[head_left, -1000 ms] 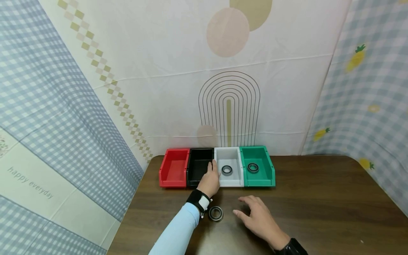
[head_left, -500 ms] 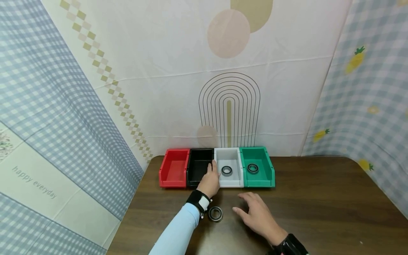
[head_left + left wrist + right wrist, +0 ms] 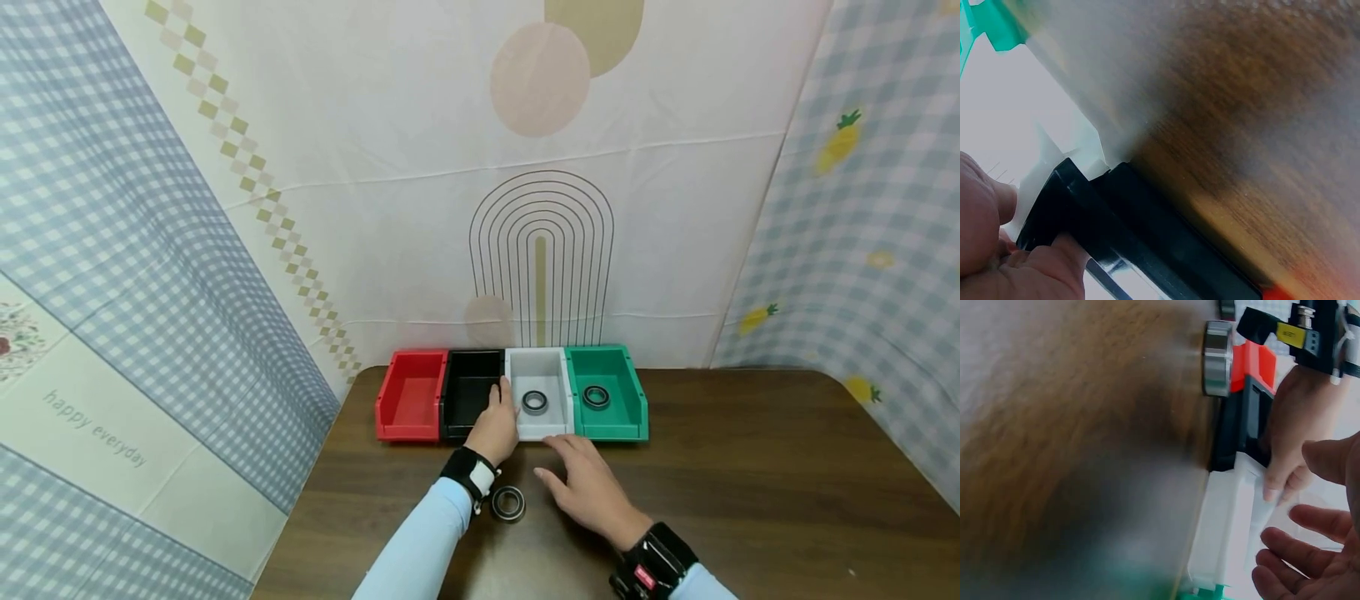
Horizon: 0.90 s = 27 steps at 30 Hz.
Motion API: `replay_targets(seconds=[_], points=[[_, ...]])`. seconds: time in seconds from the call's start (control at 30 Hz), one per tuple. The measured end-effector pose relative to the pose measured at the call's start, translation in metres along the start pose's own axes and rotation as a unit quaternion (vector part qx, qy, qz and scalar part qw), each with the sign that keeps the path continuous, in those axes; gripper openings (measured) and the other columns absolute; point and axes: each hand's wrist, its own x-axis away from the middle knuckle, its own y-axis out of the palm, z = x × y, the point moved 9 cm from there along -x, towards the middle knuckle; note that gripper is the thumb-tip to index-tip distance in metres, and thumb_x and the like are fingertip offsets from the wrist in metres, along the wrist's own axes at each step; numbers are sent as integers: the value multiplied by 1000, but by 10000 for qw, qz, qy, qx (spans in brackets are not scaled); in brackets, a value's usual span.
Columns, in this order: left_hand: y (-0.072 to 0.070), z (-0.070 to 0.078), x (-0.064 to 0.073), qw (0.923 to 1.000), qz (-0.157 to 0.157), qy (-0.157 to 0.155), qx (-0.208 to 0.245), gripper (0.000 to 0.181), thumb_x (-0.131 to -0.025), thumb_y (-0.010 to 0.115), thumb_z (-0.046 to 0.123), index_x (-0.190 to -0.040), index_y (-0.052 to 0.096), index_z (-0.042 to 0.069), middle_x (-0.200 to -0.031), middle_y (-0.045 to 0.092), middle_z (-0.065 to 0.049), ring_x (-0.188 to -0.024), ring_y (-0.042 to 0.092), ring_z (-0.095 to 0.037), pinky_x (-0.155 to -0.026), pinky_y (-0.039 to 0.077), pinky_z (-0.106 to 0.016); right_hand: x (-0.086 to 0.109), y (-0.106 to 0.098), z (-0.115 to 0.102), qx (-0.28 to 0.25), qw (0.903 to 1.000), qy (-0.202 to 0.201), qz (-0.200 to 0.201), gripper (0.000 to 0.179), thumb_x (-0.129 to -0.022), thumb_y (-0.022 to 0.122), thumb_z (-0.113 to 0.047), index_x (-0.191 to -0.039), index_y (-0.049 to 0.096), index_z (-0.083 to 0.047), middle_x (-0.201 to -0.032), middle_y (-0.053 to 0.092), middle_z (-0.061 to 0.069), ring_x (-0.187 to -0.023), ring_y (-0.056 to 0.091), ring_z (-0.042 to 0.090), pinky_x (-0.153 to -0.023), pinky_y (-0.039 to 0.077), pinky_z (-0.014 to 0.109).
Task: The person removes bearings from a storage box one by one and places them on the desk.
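Observation:
My left hand (image 3: 495, 429) pinches the shared wall between the black bin (image 3: 467, 392) and the white bin (image 3: 536, 364); in the left wrist view its thumb and fingers straddle that wall. A bearing (image 3: 508, 518) lies on the table just right of the left wrist; the right wrist view shows its steel side (image 3: 1217, 359). One bearing (image 3: 534, 412) is in the white bin, and another bearing (image 3: 596, 406) is in the green bin (image 3: 615, 367). Close to the white bin's front edge, my right hand (image 3: 588, 492) is spread with nothing in it.
A red bin (image 3: 414, 400) forms the left end of the joined row. The row stands toward the back of the brown wooden table (image 3: 750, 483), in front of a patterned cloth (image 3: 420, 250). Black straps with devices circle both wrists.
My right hand has moved forward and slightly left, up to the white bin's front edge. The left hand keeps its place on the bin wall, and the bearings have not moved.

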Motion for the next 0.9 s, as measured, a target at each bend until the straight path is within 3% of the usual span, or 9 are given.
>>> replay_targets(seconds=[0.17, 0.4, 0.47, 0.6, 0.9], points=[[0, 1, 1, 10000, 8, 79, 53, 64, -110, 57, 14, -162, 29, -12, -154, 48, -41, -99, 79, -43, -83, 67, -44, -11, 4, -5, 13, 9989, -332, 339, 53, -101, 75, -26, -147, 61, -3, -143, 66, 17, -136, 60, 36, -114, 52, 55], [54, -38, -21, 9982, 459, 248, -312, 68, -113, 51, 29, -167, 23, -3, -154, 52, -35, -95, 80, -36, -77, 67, -41, -26, 10, -11, -20, 9967, -535, 616, 43, -104, 70, -21, -141, 64, 1, -136, 68, 18, -131, 62, 36, -111, 53, 54], [61, -41, -24, 9976, 553, 310, -270, 68, -113, 52, 28, -167, 23, -4, -154, 51, -36, -93, 80, -36, -76, 67, -39, -29, 12, -13, -37, 9958, -612, 684, 41, -105, 68, -20, -140, 64, 2, -135, 68, 18, -130, 62, 37, -111, 53, 55], [67, -45, -26, 9959, 744, 390, -335, 68, -112, 54, 27, -166, 25, -4, -153, 52, -36, -95, 80, -36, -77, 67, -39, -36, 15, -16, 33, 9931, -768, 884, 40, -105, 69, -18, -138, 65, 2, -134, 68, 19, -128, 63, 39, -109, 54, 55], [77, -51, -30, 9982, 453, 206, -334, 70, -113, 52, 28, -169, 21, 0, -159, 49, -33, -98, 80, -35, -79, 67, -42, -56, 19, -15, 196, 9938, -736, 816, 37, -104, 67, -15, -136, 65, 5, -132, 67, 23, -127, 62, 41, -110, 52, 57]])
